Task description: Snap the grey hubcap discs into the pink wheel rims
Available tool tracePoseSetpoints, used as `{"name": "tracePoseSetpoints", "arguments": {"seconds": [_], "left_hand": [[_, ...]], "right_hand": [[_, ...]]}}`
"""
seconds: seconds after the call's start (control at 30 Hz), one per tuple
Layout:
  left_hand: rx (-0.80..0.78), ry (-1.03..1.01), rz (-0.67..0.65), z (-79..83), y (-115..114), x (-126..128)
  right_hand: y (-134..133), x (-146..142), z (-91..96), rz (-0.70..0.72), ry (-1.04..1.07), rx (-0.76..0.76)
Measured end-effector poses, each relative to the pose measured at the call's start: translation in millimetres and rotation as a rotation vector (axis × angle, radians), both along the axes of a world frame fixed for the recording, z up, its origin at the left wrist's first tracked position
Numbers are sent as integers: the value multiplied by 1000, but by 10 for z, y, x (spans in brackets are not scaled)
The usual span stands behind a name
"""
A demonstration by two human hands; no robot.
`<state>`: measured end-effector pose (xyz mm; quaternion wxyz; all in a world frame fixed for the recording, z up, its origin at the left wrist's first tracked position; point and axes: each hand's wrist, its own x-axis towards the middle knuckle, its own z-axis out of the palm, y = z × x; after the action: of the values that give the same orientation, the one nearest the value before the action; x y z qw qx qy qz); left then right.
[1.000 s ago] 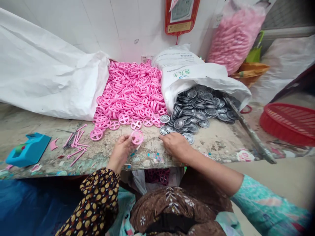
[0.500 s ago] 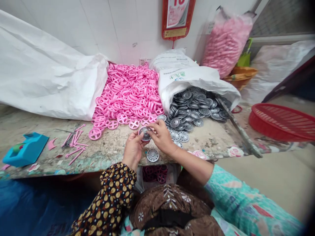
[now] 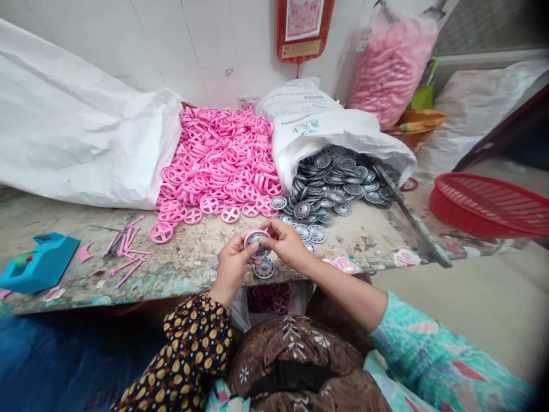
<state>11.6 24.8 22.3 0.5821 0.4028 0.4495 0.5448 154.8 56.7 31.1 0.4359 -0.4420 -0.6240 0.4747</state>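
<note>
Between both hands, over the front of the worktable, is a small toy wheel (image 3: 257, 239): a grey hubcap disc sitting in a pink rim. My left hand (image 3: 234, 260) grips its left side, thumb on the grey face. My right hand (image 3: 285, 243) pinches it from the right with thumb and fingers. Just below lies a loose grey hubcap (image 3: 263, 268) on the table, partly hidden by the hands. Several pink spoked wheels (image 3: 223, 154) form a heap behind. Grey hubcaps (image 3: 328, 177) spill from a white sack (image 3: 334, 126) at right.
A large white sack (image 3: 81, 131) lies at left. Nearer are a blue tape dispenser (image 3: 43, 263) and pink rods (image 3: 128, 246). A metal bar (image 3: 407, 212) crosses the table's right end, beside a red basket (image 3: 489, 206). A bag of pink parts (image 3: 390, 68) hangs behind.
The view has shifted slightly. The held wheel has tipped towards me and shows more of its pink rim; my hands have come closer over the loose hubcap and now partly cover it.
</note>
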Motion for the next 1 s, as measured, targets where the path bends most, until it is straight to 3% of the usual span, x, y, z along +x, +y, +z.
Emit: {"name": "tracePoseSetpoints", "arguments": {"seconds": [0.17, 0.37, 0.5, 0.57, 0.67, 0.8, 0.9, 1.0], "left_hand": [[-102, 93, -160, -54, -148, -57], [-33, 49, -2, 7, -269, 4], [117, 59, 56, 9, -288, 100], [161, 48, 75, -24, -304, 138], [146, 43, 64, -44, -320, 100], [219, 303, -63, 103, -328, -103], [294, 550, -140, 253, -366, -195], [282, 584, -159, 261, -457, -178]], "right_hand": [[-155, 55, -140, 81, 55, -132], [-292, -18, -59, 37, 425, -320], [-421, -134, 59, -84, 687, -444], [-516, -189, 64, -67, 735, -494], [-602, -173, 46, -10, 519, -418], [-517, 54, 181, -91, -22, 24], [-422, 193, 372, 124, -234, 225], [-446, 208, 426, 308, -192, 159]]}}
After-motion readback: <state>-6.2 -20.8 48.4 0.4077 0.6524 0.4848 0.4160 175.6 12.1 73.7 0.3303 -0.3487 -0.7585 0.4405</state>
